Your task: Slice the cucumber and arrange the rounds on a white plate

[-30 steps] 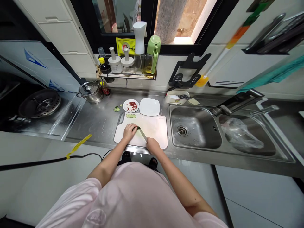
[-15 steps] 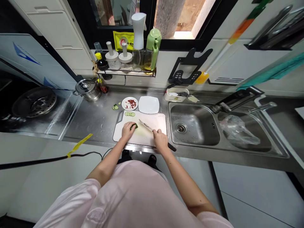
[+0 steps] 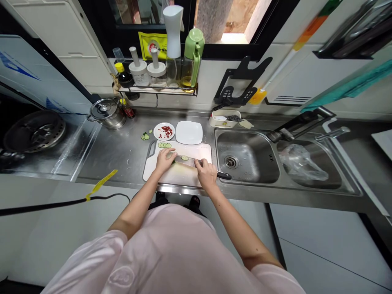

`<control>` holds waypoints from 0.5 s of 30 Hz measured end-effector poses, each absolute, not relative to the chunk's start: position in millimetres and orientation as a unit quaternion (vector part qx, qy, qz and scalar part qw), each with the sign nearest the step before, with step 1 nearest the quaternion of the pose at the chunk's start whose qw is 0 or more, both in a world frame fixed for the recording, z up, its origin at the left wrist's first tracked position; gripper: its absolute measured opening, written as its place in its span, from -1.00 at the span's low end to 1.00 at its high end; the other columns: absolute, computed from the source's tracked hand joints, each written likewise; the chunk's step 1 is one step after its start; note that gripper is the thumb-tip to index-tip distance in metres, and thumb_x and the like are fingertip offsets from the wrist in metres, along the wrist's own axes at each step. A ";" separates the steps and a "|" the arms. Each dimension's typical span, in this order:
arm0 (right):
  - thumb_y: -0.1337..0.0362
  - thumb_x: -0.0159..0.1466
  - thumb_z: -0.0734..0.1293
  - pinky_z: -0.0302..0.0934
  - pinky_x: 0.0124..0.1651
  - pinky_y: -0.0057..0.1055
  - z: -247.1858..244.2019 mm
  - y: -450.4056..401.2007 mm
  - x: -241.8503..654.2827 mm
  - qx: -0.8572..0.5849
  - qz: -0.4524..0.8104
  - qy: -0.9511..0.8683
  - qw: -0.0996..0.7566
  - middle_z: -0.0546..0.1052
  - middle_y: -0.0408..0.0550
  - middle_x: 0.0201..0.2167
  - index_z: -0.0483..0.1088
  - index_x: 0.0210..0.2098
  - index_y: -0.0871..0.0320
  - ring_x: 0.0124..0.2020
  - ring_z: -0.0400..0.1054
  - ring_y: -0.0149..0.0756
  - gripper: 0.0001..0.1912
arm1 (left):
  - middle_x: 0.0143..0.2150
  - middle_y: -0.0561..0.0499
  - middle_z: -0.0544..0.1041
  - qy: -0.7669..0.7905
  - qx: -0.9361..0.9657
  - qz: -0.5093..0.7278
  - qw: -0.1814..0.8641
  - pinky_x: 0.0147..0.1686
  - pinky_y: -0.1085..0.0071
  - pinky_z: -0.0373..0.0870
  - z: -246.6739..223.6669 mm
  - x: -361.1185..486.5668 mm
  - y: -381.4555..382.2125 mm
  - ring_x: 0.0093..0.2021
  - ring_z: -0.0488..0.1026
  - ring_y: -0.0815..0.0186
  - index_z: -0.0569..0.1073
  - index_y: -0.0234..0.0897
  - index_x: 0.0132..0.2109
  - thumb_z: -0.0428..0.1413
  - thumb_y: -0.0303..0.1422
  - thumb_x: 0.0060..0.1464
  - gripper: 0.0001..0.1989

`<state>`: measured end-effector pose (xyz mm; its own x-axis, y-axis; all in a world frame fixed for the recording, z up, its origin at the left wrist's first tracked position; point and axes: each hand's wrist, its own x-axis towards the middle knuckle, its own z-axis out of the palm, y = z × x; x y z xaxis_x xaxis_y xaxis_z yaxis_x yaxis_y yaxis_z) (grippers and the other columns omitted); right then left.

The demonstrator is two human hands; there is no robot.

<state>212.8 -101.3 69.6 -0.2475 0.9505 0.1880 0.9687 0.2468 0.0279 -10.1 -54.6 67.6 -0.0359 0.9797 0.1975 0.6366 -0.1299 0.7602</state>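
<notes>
On the white cutting board [image 3: 183, 177], my right hand [image 3: 207, 173] is closed on a knife [image 3: 186, 161], its black handle end sticking out to the right. The blade lies flat-looking across the board, with a cucumber slice [image 3: 184, 158] on it. My left hand [image 3: 165, 160] is closed around a dark green cucumber piece, mostly hidden by the fingers, at the blade's left end. Several cucumber slices [image 3: 164, 145] lie in a row at the board's upper left. Behind the board are a round plate [image 3: 164, 132] with chopped red bits and a white square plate [image 3: 189, 132].
Cucumber scraps [image 3: 145, 136] lie left of the round plate. A steel pot [image 3: 107, 114] stands at the back left, near a wok [image 3: 34, 130]. To the right is a double sink [image 3: 248, 157] with a plastic bag [image 3: 303, 162]. A bottle rack [image 3: 162, 89] hangs above.
The knife has turned from a slant to nearly level across the board, its blade now at my left hand. A cucumber slice now shows on the blade. The view has shifted slightly.
</notes>
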 end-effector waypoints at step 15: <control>0.34 0.35 0.14 -0.20 -0.31 -0.33 60.7 -104.6 216.7 -0.563 -0.104 -0.813 0.108 0.36 0.02 -0.16 0.34 0.03 0.03 -0.37 0.04 -0.31 -0.69 | -0.12 0.00 0.51 0.578 0.739 0.214 0.273 0.00 0.29 0.28 84.6 6.1 -55.7 -0.06 0.39 0.22 0.55 -0.11 -0.17 0.10 -0.07 0.05 -0.69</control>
<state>216.7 -104.6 60.7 -0.3424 0.8929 0.2924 0.9377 0.3441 0.0475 6.1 -55.7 84.6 0.2409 0.9706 0.0016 0.7364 -0.1838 0.6511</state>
